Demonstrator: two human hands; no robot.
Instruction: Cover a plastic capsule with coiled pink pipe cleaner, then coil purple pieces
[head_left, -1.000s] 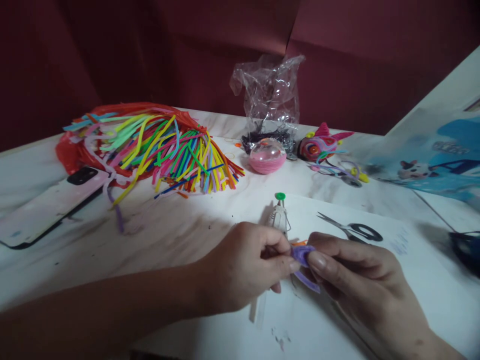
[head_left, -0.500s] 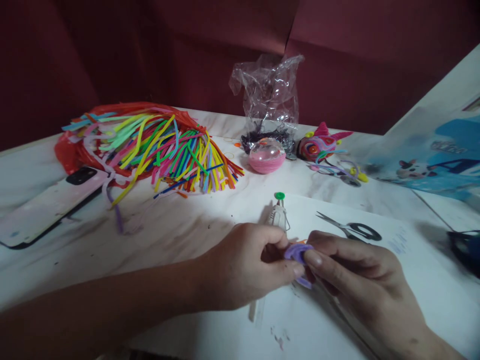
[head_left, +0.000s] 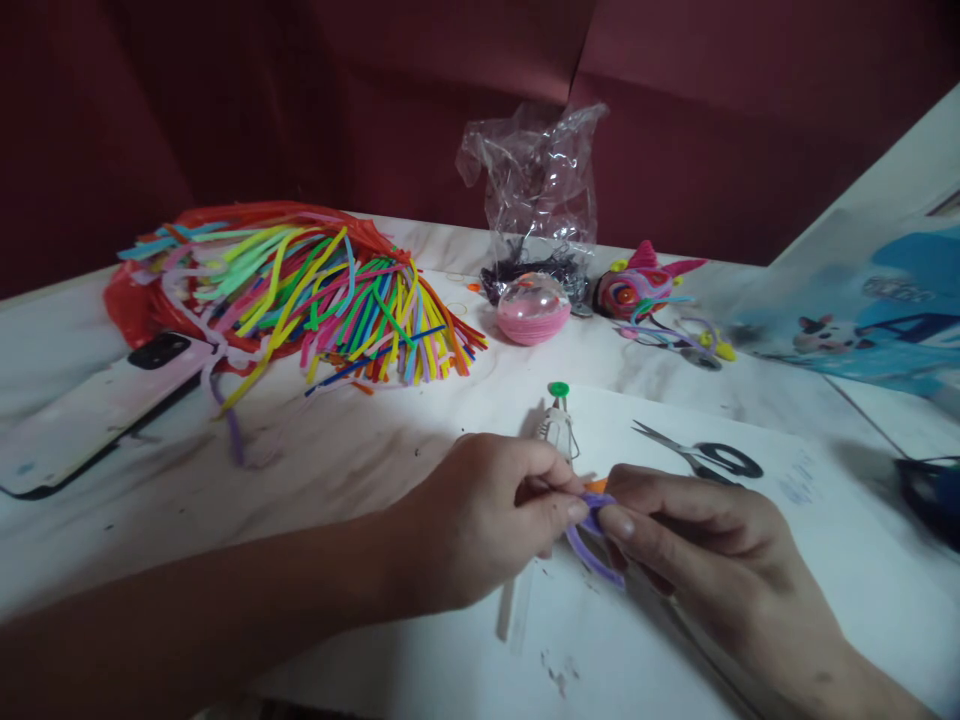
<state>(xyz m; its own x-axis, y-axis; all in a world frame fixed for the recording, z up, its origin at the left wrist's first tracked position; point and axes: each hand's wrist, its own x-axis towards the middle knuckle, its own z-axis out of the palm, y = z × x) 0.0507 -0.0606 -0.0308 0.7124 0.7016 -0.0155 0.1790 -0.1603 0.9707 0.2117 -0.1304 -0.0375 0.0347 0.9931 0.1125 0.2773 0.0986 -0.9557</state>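
Observation:
A purple pipe cleaner (head_left: pixel 592 556), bent into a small coil with one end trailing down, is pinched between both hands over a white sheet of paper (head_left: pixel 622 650). My left hand (head_left: pixel 495 525) has thumb and forefinger closed on its left side. On its right side, my right hand (head_left: pixel 697 560) grips it between thumb and fingers. Just behind the hands lies a glue gun (head_left: pixel 556 430) with a green piece (head_left: pixel 559 389) at its tip; its orange part (head_left: pixel 596 485) shows between the hands, and the rest is mostly covered.
Scissors (head_left: pixel 697 455) lie right of the hands. A bundle of colourful pipe cleaners (head_left: pixel 360 310) and a phone (head_left: pixel 105 410) are at left. Behind stand a pink-wrapped clear ball (head_left: pixel 533 312), a plastic bag (head_left: pixel 540 190) and a pink craft figure (head_left: pixel 641 290). A blue printed bag (head_left: pixel 885 310) is at right.
The hands have shifted slightly left and the left fingers have moved along the pipe cleaner. More of its purple tail now hangs below the fingers, and more of the orange part shows.

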